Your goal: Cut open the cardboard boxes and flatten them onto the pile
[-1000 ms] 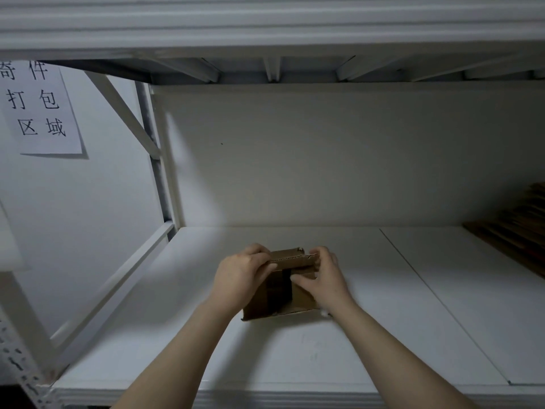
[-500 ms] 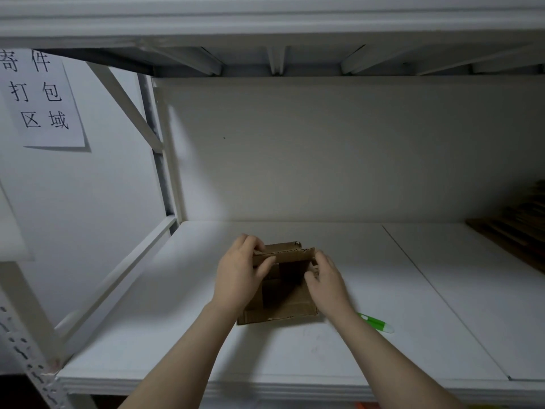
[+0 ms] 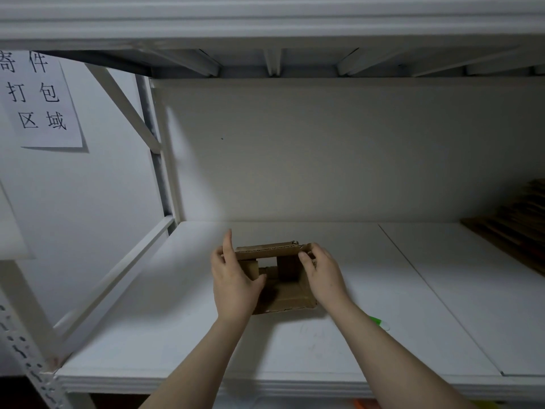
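Brown cardboard box (image 3: 286, 296), small and already opened, sat on the white shelf board (image 3: 295, 349), a little left of the middle and well back from the front edge.

Head camera, looking forward and down: my left hand (image 3: 233, 284) gripped the box's left side. The thumb hooked over that wall into the opening, the palm lay against the outside, and the index finger pointed straight up, clear of the cardboard. My right hand (image 3: 323, 276) grasped the right side, its fingertips curled onto the right end of the top flap (image 3: 271, 250), which stood raised across the box between both hands. Both forearms reached in from the front edge.

A green and white pen-shaped tool (image 3: 379, 323) lay flat on the board just beside my right forearm, partly hidden by it. I could not tell whether they touched.

Bare board stretched left of the box to the frame rail, and right past a seam (image 3: 423, 278) to a pile of flattened cardboard (image 3: 513, 222) at the far right, well apart from the box. The back panel (image 3: 324, 157) rose behind, with the upper shelf (image 3: 265, 22) overhead. A paper sign (image 3: 38, 98) with printed characters hung on the wall to the left.
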